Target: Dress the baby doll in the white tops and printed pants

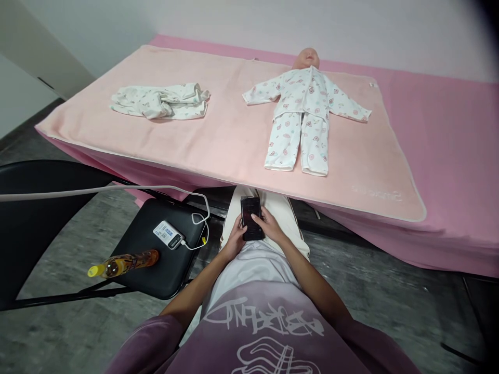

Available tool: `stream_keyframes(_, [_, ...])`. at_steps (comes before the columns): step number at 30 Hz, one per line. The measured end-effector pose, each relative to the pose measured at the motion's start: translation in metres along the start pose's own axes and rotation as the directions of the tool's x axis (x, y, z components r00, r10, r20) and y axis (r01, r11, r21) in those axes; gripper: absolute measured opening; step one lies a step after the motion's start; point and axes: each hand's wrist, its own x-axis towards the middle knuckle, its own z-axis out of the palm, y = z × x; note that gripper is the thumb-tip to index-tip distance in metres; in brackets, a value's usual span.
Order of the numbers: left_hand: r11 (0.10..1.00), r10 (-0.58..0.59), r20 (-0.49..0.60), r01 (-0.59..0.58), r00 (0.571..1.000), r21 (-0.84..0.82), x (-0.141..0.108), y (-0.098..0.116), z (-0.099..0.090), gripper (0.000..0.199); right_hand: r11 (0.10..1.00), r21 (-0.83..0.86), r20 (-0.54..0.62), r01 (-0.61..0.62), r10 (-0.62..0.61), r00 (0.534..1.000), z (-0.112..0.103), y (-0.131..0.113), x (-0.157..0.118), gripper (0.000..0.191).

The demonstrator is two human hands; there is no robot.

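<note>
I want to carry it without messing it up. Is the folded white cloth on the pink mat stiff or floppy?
Probably floppy: the white cloth is full of soft creases. Its loose, overlapping folds may open if lifted by one edge. Pushed, it would likely bunch up on the pink mat rather than roll, since it lies low.

The shirt (241, 296) is purple up high and turns white near the bottom. Big, scribbly white letters (268, 323) go across the front, and a white line drawing (286, 358) sits higher up. The short sleeves (152, 335) are purple too. The pants (290, 221) are creamy white with thin, dark side lines (301, 232).
</note>
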Motion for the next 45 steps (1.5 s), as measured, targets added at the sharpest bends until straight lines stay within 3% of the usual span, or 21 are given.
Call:
stream_keyframes(5, [1.0,0.011,0.013,-0.011,1.0,0.008,0.002,-0.003,-0.003,0.084,0.997,0.072,-0.147,0.036,-0.025,0.989,0.003,-0.014,0.027,0.043])
stream_keyframes(10, [1.0,0.026,0.038,-0.026,0.999,0.016,0.001,-0.004,-0.004,0.082,0.998,-0.046,-0.244,0.048,-0.058,0.968,0.008,-0.014,0.048,0.043])
stream_keyframes(23, [1.0,0.014,0.004,-0.014,1.0,0.004,0.0,-0.002,0.0,0.087,0.999,0.013,-0.172,0.052,-0.049,0.984,0.001,-0.002,0.036,0.043])
stream_keyframes(32, [1.0,0.001,0.007,-0.001,1.0,0.019,0.001,0.0,0.001,0.082,0.984,0.176,-0.002,0.035,-0.035,0.999,-0.006,-0.009,0.011,0.059])
stream_keyframes(37, [1.0,-0.003,-0.023,0.003,1.0,0.031,0.0,0.001,0.003,0.087,0.987,0.157,-0.029,0.014,-0.009,1.0,-0.005,-0.006,0.015,0.07])
stream_keyframes(45, [0.998,-0.008,-0.037,0.01,0.999,0.056,0.0,0.0,0.0,0.089,0.976,0.216,-0.024,0.014,-0.009,1.0,-0.006,-0.008,0.013,0.055])
